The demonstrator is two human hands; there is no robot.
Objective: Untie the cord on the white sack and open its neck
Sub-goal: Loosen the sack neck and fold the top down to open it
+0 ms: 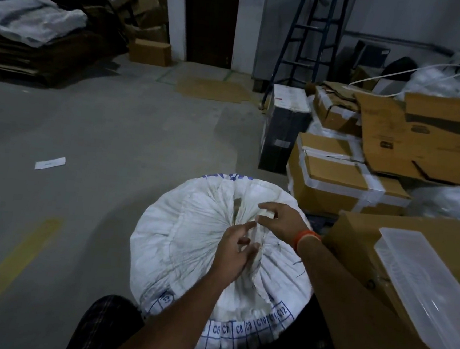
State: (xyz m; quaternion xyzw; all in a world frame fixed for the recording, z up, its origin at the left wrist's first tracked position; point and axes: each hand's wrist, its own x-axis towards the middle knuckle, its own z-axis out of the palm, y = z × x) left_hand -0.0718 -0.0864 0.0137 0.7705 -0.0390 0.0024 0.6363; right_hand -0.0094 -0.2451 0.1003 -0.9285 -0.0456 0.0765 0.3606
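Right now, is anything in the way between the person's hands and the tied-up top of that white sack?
Nothing visible is. Both hands are already at the gathered neck of the white sack: the left hand has its fingers at the bunched fabric, and the right hand pinches a pale strip just above it. The cardboard boxes stand off to the right.

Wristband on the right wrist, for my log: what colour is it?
Orange; the wristband shows best in the head view, above the white sack.

Full white woven plastic sack (189, 243), neck gathered shut.
It stands upright at lower centre of the frame, pleats converging at its top, blue-printed grid low on its side.
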